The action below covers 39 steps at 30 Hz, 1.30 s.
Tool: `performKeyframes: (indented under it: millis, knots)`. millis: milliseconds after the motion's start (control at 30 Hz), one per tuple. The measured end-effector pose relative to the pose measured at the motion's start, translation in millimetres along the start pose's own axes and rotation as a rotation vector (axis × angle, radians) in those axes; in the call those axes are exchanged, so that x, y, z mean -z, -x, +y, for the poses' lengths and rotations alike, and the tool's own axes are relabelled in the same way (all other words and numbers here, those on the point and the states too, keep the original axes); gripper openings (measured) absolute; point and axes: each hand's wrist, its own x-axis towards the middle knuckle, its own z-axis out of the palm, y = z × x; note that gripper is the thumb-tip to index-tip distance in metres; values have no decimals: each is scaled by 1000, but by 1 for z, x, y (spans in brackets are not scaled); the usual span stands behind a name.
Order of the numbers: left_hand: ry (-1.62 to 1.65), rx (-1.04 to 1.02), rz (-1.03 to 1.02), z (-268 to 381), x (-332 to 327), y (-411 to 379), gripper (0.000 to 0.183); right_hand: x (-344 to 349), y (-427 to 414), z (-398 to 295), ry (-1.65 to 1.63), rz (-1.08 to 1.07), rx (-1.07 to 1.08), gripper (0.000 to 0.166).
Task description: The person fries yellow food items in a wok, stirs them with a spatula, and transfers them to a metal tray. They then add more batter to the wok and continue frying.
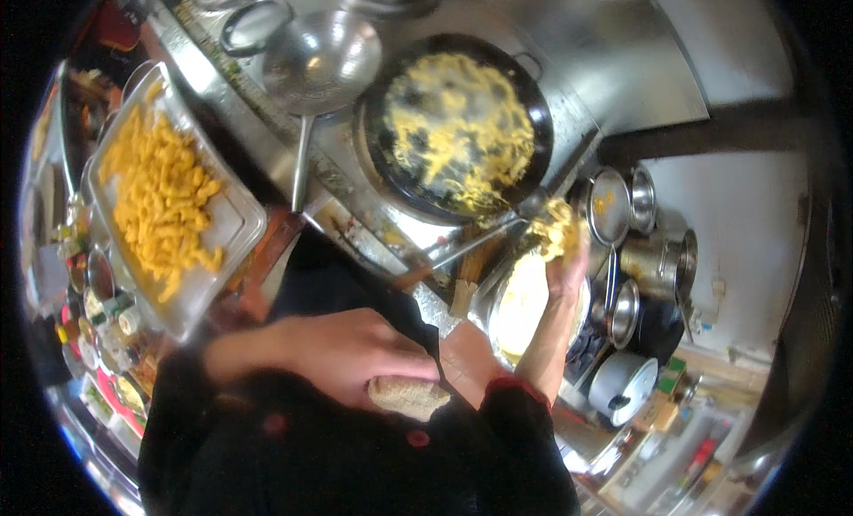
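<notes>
My left hand is closed around a folded beige cloth in front of my dark jacket. On the right, my right hand holds a clump of yellow, batter-coated pieces above the rim area of a bowl, whose contents look bright white in the glare. A black wok of oil sits on the stove ahead, left of the right hand. Pale yellow pieces float in it, spread over most of the surface. What food they are cannot be told.
A metal tray of orange-yellow fried pieces stands at left. A perforated metal skimmer rests left of the wok. A long-handled utensil lies across the stove's front edge. Strainers and pots stand at right.
</notes>
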Motion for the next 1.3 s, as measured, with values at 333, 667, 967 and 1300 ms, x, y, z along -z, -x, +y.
performKeyframes:
  millis: [333, 667, 967, 1300]
  knots:
    - [-28, -52, 280, 2, -5, 39, 50, -81, -159, 81, 970, -100, -19, 42]
    - [-45, -73, 401, 1, -4, 58, 48, -61, -211, 70, 1259, -277, -139, 37]
    - [-5, -135, 413, -3, 1, 53, 45, -92, -135, 35, 1620, -600, 234, 47]
    - [-18, -117, 392, -2, 4, 52, 44, -98, -136, 106, 1375, -423, 227, 44]
